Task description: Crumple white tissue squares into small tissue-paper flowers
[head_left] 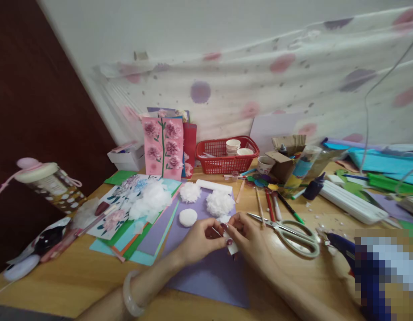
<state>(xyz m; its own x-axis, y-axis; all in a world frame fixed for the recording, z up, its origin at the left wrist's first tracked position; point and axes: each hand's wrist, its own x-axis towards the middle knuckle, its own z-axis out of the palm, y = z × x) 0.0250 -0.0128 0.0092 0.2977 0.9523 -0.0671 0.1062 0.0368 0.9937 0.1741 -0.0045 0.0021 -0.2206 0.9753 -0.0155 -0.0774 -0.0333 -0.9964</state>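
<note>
Pink, rounded and smooth, a knob tops the tumbler (pixel 55 187) at the far left of the wooden table (pixel 55 285); its cylindrical body is patterned with pale dots. Next comes a loose heap of white tissue (pixel 152 198), thin, crumpled and airy, over flat, fanned coloured sheets (pixel 144 258). Behind stands a pink card (pixel 163 151) with ruffled flower heads along a green stem.

On a smooth purple sheet (pixel 206 281) lie a round white disc (pixel 188 217), a frilly white pom-pom (pixel 190 192), a slim white roll (pixel 213 186) and a fuller pom-pom (pixel 220 203) with dense petals. Beyond them sits a red lattice basket (pixel 226 167).

Above the near part of the purple sheet, the left hand (pixel 203 240) and right hand (pixel 248 234) meet at a small white strip (pixel 232 248). Each grip is closed, pinching the strip between fingertips. It looks like paper: probably very light, flexible, easily creased and hardly slippery, so a gentle thumb-and-finger hold near its edges should suit it. Fingers cover much of it, hiding its full shape.

Further right, metal scissors (pixel 293 236) with pale looped handles rest on the wood, then a hard, dark blue glue gun (pixel 342 247) and a long white plastic bar (pixel 352 203).
</note>
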